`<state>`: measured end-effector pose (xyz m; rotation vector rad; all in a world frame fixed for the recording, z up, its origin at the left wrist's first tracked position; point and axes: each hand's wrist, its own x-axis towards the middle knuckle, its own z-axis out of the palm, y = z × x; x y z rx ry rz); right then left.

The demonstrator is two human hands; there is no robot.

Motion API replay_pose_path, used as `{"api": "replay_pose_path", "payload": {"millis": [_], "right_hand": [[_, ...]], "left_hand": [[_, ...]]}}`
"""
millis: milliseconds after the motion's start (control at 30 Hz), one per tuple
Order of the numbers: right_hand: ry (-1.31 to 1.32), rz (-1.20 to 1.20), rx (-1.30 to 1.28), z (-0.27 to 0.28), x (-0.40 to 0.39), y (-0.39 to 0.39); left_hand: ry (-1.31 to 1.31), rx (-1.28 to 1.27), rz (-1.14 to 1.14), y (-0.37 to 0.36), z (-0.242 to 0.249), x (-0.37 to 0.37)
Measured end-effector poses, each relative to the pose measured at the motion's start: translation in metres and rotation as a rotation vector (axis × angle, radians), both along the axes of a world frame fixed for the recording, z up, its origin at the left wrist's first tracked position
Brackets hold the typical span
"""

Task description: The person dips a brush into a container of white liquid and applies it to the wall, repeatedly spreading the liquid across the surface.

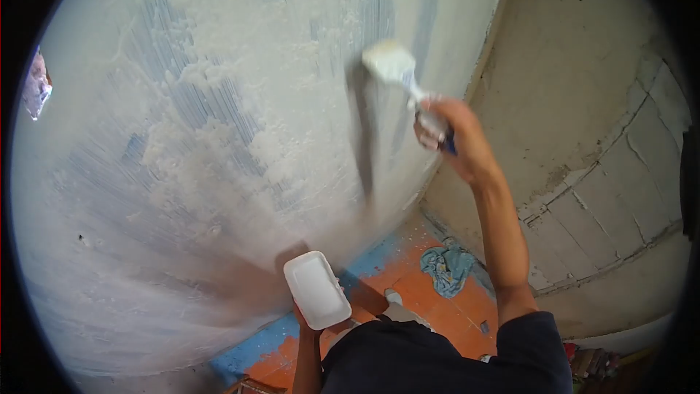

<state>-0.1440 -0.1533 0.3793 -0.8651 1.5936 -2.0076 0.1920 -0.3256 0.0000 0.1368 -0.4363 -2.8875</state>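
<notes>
Near, low centre: left hand grips white tray from below. Blue cloth on orange floor, right. Farther up, right hand closed on brush, bristles vs plastered wall.

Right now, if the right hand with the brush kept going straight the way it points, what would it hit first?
The right hand points the brush up and left at the plastered wall. The bristles look at or nearly on it, so the wall comes first, though depth is hard to judge.
</notes>
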Motion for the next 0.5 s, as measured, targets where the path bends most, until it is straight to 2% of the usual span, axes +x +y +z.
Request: {"api": "replay_pose_path", "payload": {"millis": [67,133,200,267,333,367,467,500], "right_hand": [[0.058,0.007,-0.086,0.037,0.01,-0.006],[0.026,-0.004,-0.042,0.013,0.012,-0.015],[-0.078,-0.057,-0.005,-0.053,0.007,-0.032],[-0.189,-0.115,-0.069,-0.16,0.003,-0.041],[-0.323,-0.061,0.055,-0.247,0.0,-0.03],[-0.39,-0.009,0.117,-0.274,-0.004,-0.021],[-0.431,-0.079,0.592,-0.276,-0.02,-0.007],[-0.391,-0.101,0.578,-0.254,-0.021,-0.007]], "left_hand": [[-0.01,0.02,0.004,0.0,-0.001,-0.005],[0.013,0.01,0.031,0.005,-0.005,-0.004],[0.03,-0.035,0.058,0.005,0.002,0.002],[0.048,-0.112,0.08,0.007,0.022,0.008],[0.021,-0.046,0.133,-0.003,0.0,0.013],[0.003,-0.009,0.157,-0.007,-0.009,0.018],[0.061,0.009,0.153,-0.009,0.005,0.025],[0.041,-0.002,0.157,-0.013,0.004,0.025]]}}
